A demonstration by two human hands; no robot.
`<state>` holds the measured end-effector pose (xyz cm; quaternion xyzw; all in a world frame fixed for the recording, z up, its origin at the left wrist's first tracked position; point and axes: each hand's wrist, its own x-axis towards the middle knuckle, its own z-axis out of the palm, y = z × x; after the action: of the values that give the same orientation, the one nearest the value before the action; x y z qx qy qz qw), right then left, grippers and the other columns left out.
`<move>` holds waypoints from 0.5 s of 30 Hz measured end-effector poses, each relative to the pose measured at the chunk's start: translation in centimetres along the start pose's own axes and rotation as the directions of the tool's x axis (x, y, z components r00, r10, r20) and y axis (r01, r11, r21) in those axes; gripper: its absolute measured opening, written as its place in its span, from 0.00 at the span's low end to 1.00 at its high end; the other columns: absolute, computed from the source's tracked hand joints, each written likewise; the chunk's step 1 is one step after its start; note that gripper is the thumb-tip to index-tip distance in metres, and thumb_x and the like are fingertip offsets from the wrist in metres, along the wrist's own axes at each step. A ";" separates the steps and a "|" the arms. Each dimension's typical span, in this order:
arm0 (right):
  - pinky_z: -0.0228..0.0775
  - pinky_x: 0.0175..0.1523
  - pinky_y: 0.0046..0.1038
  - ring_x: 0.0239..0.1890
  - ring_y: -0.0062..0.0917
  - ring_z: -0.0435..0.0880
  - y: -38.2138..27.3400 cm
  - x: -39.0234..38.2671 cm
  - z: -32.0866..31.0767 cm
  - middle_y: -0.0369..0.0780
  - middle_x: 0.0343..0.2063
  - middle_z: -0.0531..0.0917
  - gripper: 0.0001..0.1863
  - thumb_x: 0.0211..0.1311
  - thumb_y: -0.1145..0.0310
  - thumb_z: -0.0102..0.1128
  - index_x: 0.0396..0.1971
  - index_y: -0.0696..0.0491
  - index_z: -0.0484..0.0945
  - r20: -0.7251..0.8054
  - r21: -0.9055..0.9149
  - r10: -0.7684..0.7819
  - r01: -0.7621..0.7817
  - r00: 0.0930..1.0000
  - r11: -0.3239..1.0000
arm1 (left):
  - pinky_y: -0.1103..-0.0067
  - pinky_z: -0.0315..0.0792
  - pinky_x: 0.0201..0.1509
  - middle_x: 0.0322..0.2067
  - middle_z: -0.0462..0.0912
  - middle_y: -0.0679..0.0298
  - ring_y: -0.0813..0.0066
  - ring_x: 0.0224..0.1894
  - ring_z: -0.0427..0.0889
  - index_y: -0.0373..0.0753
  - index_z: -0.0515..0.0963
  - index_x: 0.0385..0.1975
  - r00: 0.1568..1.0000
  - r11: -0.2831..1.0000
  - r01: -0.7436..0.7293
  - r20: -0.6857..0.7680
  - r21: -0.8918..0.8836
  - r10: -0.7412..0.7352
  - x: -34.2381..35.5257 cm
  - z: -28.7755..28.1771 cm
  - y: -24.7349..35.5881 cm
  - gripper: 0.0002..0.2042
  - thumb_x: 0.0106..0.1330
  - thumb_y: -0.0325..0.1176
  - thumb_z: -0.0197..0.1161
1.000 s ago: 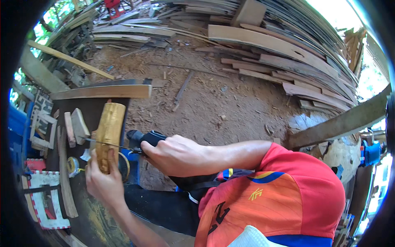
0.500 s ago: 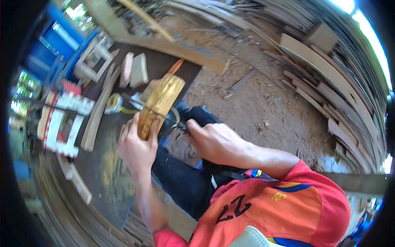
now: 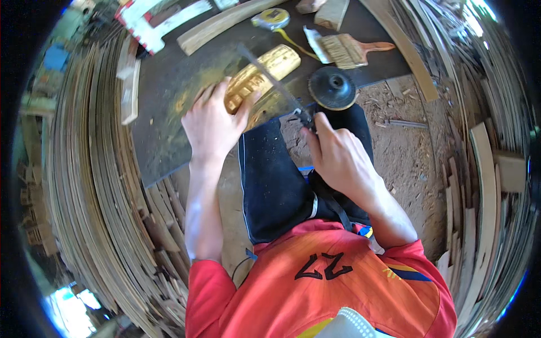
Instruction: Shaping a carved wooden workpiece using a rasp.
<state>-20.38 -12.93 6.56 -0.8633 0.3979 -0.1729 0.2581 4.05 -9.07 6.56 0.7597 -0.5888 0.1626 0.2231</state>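
Observation:
A yellowish block of wood (image 3: 270,67) with a rounded top and notches cut in its near end lies on the dark tabletop. My left hand (image 3: 215,118) grips its near end, thumb on the right side and fingers on the left. In my right hand (image 3: 341,152) is the black handle of a slim grey file (image 3: 273,80). The file's blade slants up and left across the top of the wood. My right palm hides most of the handle.
Beyond the wood lie a tape measure (image 3: 271,19), a flat paintbrush (image 3: 344,49) and a long wood strip (image 3: 225,23). A round black disc (image 3: 332,88) sits at the table's right edge. Stacked planks (image 3: 93,169) stand at the left.
The view has turned, so the table now lies ahead of me. Both hands keep their holds on the wood and the file. The paintbrush and black disc show more fully.

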 end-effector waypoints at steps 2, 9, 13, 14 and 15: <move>0.74 0.28 0.54 0.21 0.56 0.82 -0.5 0.4 0.2 0.56 0.16 0.79 0.16 0.78 0.60 0.55 0.39 0.59 0.69 -0.029 0.037 -0.045 0.046 0.999 0.998 | 0.66 0.83 0.47 0.40 0.90 0.55 0.58 0.44 0.90 0.37 0.85 0.47 0.998 0.999 0.052 0.036 -0.001 -0.052 -0.7 0.2 -0.8 0.27 0.63 0.57 0.72; 0.76 0.26 0.51 0.21 0.54 0.83 -1.5 1.8 1.4 0.54 0.15 0.79 0.15 0.78 0.62 0.55 0.38 0.60 0.69 0.014 -0.024 -0.091 0.091 0.996 0.996 | 0.63 0.79 0.57 0.44 0.88 0.54 0.57 0.50 0.87 0.34 0.83 0.50 0.998 0.999 -0.050 0.036 -0.007 0.051 -1.0 0.4 -1.6 0.27 0.67 0.54 0.69; 0.75 0.25 0.50 0.19 0.52 0.83 -1.4 2.5 2.1 0.53 0.14 0.78 0.15 0.78 0.62 0.55 0.38 0.60 0.70 0.020 -0.081 -0.103 0.105 0.994 0.991 | 0.62 0.77 0.58 0.46 0.87 0.53 0.57 0.51 0.85 0.33 0.80 0.51 0.991 0.993 -0.094 0.101 0.071 0.087 -0.9 0.4 -1.2 0.26 0.70 0.53 0.65; 0.75 0.25 0.50 0.19 0.52 0.83 -1.5 2.7 2.2 0.53 0.13 0.78 0.15 0.78 0.62 0.55 0.38 0.61 0.71 0.017 -0.083 -0.110 0.111 0.994 0.990 | 0.62 0.77 0.58 0.46 0.87 0.53 0.57 0.51 0.85 0.33 0.80 0.51 0.991 0.994 -0.089 0.105 0.070 0.081 -0.9 0.5 -1.0 0.26 0.70 0.53 0.65; 0.75 0.24 0.50 0.18 0.51 0.83 -1.5 2.8 2.2 0.52 0.12 0.77 0.15 0.78 0.62 0.55 0.38 0.61 0.71 0.013 -0.084 -0.116 0.116 0.993 0.990 | 0.62 0.77 0.57 0.46 0.87 0.52 0.57 0.51 0.85 0.32 0.80 0.51 0.992 0.992 -0.083 0.106 0.092 0.073 -1.0 0.6 -0.7 0.26 0.71 0.53 0.64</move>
<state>-16.60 -13.56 5.90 -0.8958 0.3529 -0.1671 0.2125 4.47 -8.49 5.42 0.7531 -0.6203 0.1603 0.1495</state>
